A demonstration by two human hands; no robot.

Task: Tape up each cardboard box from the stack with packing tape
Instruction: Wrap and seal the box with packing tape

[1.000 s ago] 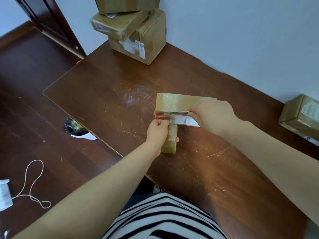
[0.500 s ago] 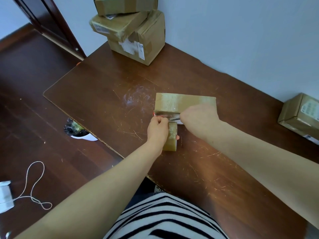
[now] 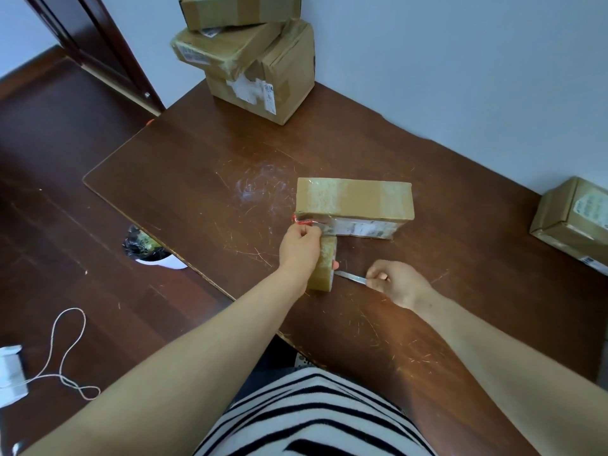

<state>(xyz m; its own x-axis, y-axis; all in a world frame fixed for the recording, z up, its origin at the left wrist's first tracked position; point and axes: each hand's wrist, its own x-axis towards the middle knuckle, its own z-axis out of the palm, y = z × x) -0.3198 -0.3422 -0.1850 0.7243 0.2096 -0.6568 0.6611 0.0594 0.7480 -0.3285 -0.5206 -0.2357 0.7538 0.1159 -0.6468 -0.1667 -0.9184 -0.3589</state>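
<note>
A dark, much-scratched wooden tabletop [image 3: 197, 179] was set into the corner of a pale wall [image 3: 460, 60], with a whitish scuff [image 3: 263, 182] near its middle. A stack of cardboard boxes [image 3: 256, 60] was piled at the far left corner against the wall, and a single box [image 3: 572, 225] was seen at the right edge. The box being taped [image 3: 353, 200] was placed near the middle of the tabletop, well apart from both.

The tape roll [image 3: 324, 269] was held on edge at that box's near left corner, the grip of the left hand [image 3: 301, 248] closed around it. A thin metal blade [image 3: 350, 277] was pinched in the closed grip of the right hand [image 3: 398, 283], low over the tabletop, its tip just beside the roll.

Bare wood was left along the near and left edges. On the dark floor [image 3: 49, 192] beyond the left edge, a lined bin [image 3: 148, 250] and a looped white cord [image 3: 65, 350] were seen, below a dark door frame [image 3: 92, 44].
</note>
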